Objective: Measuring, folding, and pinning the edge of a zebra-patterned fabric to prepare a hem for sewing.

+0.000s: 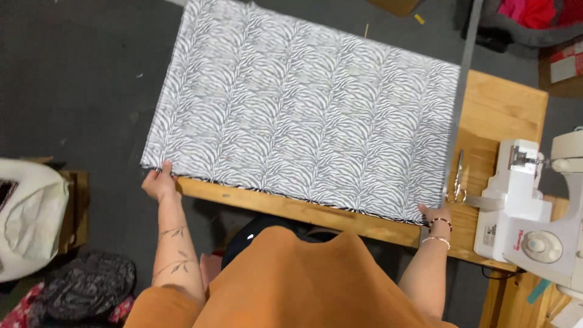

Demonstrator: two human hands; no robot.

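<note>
Both hands pinch the near corners of a zebra-print cloth (303, 115) spread over the wooden bench (504, 109): left hand (160, 182), right hand (436, 214) near the scissors (457, 179).

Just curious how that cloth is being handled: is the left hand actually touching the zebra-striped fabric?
Touching. The head view shows the left hand gripping the near-left corner of the zebra-striped fabric, fingers over its edge.

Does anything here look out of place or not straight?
The zebra-print fabric overhangs the wooden table on the left, where the left hand holds its corner in the air. The right hand pins the other corner near the scissors. Otherwise nothing stands out.
</note>
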